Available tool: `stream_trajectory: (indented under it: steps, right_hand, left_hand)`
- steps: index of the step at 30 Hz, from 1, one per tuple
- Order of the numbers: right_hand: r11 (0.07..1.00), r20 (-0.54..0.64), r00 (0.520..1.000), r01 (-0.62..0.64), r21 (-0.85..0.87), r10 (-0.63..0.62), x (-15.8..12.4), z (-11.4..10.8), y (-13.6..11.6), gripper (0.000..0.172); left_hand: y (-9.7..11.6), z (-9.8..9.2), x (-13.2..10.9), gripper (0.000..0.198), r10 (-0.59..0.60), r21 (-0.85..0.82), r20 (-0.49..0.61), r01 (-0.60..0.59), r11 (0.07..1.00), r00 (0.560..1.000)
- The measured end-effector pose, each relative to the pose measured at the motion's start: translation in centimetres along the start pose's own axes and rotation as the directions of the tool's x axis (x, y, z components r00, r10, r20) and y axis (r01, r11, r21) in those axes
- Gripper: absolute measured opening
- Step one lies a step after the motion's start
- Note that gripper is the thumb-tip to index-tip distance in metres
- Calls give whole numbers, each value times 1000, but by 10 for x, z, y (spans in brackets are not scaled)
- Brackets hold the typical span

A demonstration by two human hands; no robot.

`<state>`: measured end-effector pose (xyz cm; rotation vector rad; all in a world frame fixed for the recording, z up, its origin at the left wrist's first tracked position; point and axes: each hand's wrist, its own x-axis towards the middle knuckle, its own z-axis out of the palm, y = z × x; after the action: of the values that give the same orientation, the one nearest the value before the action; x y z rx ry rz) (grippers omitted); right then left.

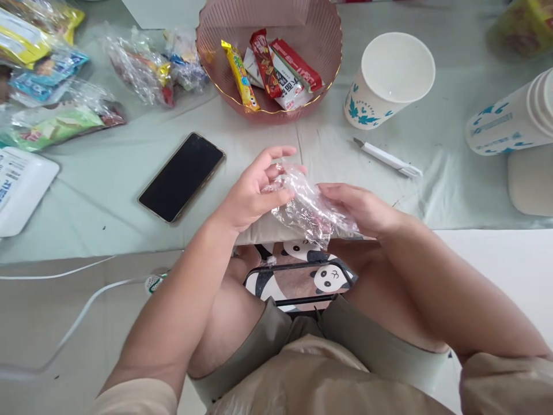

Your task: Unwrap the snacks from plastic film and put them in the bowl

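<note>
While the left hand (250, 199) is thumb-pinching a crumpled clear plastic bag (309, 202), the bag's long axis is slanting rightward from that hand. The right hand (367, 208) is touching the opposite end; whether it is pinching, I cannot tell.

Pink bowl (326, 43) — gold rim (341, 49)

right fingers (343, 193) partly hidden, bowl (327, 55) cropped
</note>
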<state>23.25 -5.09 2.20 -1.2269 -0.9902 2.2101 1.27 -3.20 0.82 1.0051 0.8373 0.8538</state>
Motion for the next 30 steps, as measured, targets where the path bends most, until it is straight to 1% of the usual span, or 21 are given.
stream_trajectory:
  steps: [1, 3, 4, 6, 7, 8, 9, 10, 11, 13, 14, 15, 18, 19, 21, 23, 24, 25, 27, 29, 30]
  right_hand:
    - [1000, -2, 1000, -10, 24, 10, 1, 0, 1, 29]
    - [999, -8, 1000, 21, 48, -21, 3, -3, 4, 51]
    - [997, -4, 998, 67, 42, -67, 4, -5, 5, 65]
    - [977, 21, 977, 214, -22, -214, 4, -6, 6, 90]
    - [954, 28, 957, 289, -79, -287, 4, -6, 7, 98]
    - [928, 25, 938, 346, -141, -346, 4, -4, 7, 102]
    - [904, 3, 923, 379, -198, -386, 4, -2, 8, 101]
    - [888, -40, 912, 386, -248, -408, 5, 0, 8, 93]
    - [881, -96, 905, 372, -293, -414, 6, 3, 9, 77]
    - [880, -204, 892, 318, -353, -404, 9, 6, 9, 39]
    - [879, -247, 881, 299, -371, -404, 10, 6, 9, 25]
    - [876, -280, 868, 290, -385, -410, 11, 6, 8, 20]
    - [863, -341, 824, 310, -398, -453, 12, 3, 6, 20]
    - [858, -352, 813, 315, -405, -464, 11, 2, 5, 21]
    - [851, -363, 802, 313, -421, -474, 9, 2, 4, 23]
    - [850, -355, 810, 301, -431, -467, 7, 4, 4, 22]
    - [849, -343, 819, 294, -438, -460, 6, 5, 3, 21]
    - [846, -324, 830, 287, -449, -454, 5, 6, 3, 20]
    - [833, -288, 847, 276, -480, -447, 3, 8, 2, 23]
    - [819, -273, 851, 269, -507, -449, 2, 9, 1, 27]
    - [815, -274, 851, 264, -515, -449, 2, 9, 1, 28]
  left_hand:
    - [-1, 1, 0, 61, -5, 31, -25, 6, 1000, 1000]
    - [-5, 2, 2, 53, -5, 71, -115, 13, 997, 993]
    - [-7, 2, 3, 47, 1, 79, -164, 12, 997, 986]
    - [-9, 0, 4, 35, 15, 95, -254, 9, 995, 967]
    - [-10, 0, 5, 31, 20, 106, -288, 11, 994, 958]
    - [-10, -1, 5, 28, 26, 120, -308, 12, 993, 951]
    - [-10, -1, 4, 29, 31, 135, -315, 13, 991, 948]
    - [-9, -1, 4, 32, 32, 147, -311, 15, 989, 950]
    - [-8, -2, 3, 37, 25, 151, -295, 21, 988, 955]
    - [-5, -3, 1, 45, 0, 150, -255, 40, 988, 967]
    - [-3, -4, 1, 46, -12, 147, -243, 49, 988, 970]
    - [-2, -5, 1, 45, -19, 144, -243, 55, 988, 970]
    - [0, -9, 2, 33, -2, 151, -294, 48, 987, 956]
    - [0, -10, 2, 30, 29, 166, -320, 26, 986, 947]
    - [-1, -12, 3, 27, 138, 218, -341, -65, 974, 930]
    - [-3, -13, 2, 31, 234, 269, -290, -156, 950, 928]
    - [-4, -12, 2, 34, 244, 287, -244, -170, 943, 939]
    - [-5, -11, 1, 37, 223, 299, -197, -158, 941, 955]
    - [-6, -10, 0, 42, 125, 314, -124, -80, 946, 984]
    - [-8, -9, -1, 40, 33, 334, -96, 1, 942, 995]
    - [-8, -9, -1, 37, 5, 339, -103, 30, 940, 995]
